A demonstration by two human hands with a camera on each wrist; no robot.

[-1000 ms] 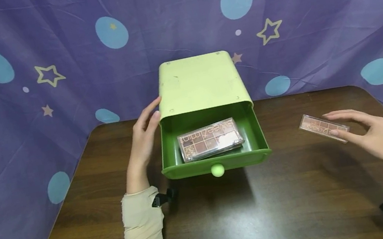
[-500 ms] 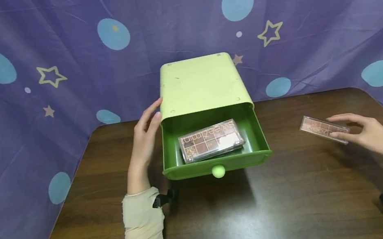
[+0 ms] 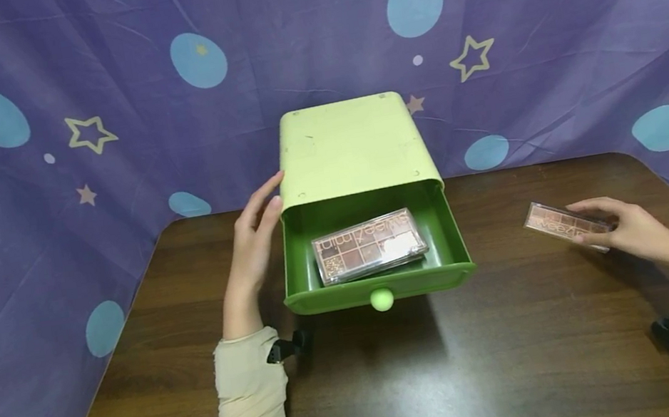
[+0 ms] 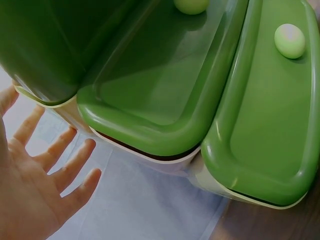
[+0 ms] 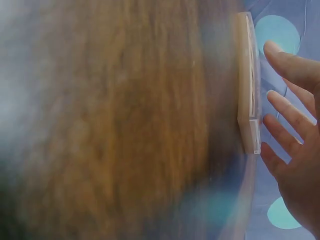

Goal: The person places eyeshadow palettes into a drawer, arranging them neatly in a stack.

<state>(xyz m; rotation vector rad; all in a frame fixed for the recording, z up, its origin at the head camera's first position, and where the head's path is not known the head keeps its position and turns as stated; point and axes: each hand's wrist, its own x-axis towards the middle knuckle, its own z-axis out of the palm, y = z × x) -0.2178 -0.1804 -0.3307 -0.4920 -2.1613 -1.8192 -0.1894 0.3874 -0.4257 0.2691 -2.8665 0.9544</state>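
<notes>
A pale green cabinet has its top green drawer pulled out, with a clear-lidded eyeshadow palette inside, tilted slightly. My left hand touches the cabinet's left side; in the left wrist view its fingers are spread beside the casing. On the table at right lies a smaller palette. Around its right end is my right hand, thumb at the front and fingers behind. The right wrist view shows the small palette edge-on, with the relaxed right hand close beside it, thumb apart from it.
Two lower drawer fronts with round knobs show in the left wrist view, both pushed in. A purple curtain with stars and blue ovals hangs behind the brown wooden table.
My right hand has moved left and closer around the small palette's right end, its fingers nearer the case. The small palette, the drawer and my left hand have kept their places.
</notes>
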